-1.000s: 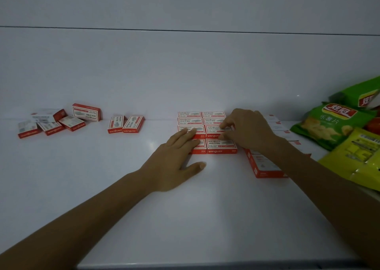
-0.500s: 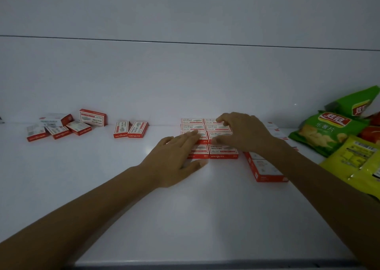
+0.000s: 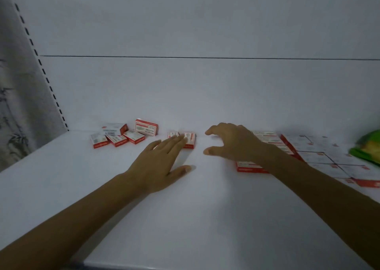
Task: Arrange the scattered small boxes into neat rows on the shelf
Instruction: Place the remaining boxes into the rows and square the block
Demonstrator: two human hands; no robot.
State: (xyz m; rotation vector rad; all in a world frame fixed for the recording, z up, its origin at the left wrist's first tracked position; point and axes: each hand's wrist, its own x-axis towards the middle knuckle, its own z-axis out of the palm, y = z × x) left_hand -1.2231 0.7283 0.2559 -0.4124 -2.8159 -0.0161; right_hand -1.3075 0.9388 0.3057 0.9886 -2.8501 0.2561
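Small red-and-white boxes lie on the white shelf [image 3: 185, 218]. A loose cluster [image 3: 121, 136] sits at the back left, one box [image 3: 146, 127] standing on edge. A pair of boxes [image 3: 190, 139] lies near the middle back. My left hand [image 3: 162, 162] is flat on the shelf with straight fingers, its fingertips at that pair. My right hand [image 3: 232, 142] hovers beside it, fingers and thumb spread and curved, holding nothing. Behind my right wrist is the neat block of boxes [image 3: 267, 140], partly hidden. Further right lie more rows [image 3: 320, 156].
A green snack bag [image 3: 368, 146] lies at the right edge. A slotted shelf upright [image 3: 47, 80] stands at the left, with patterned wall beyond it. The white back panel closes the rear. The shelf's front edge [image 3: 185, 266] runs along the bottom.
The view has swung left. Both hands left the neat block and moved left toward the pair of boxes; my right hand lifted off the block and spread its fingers.
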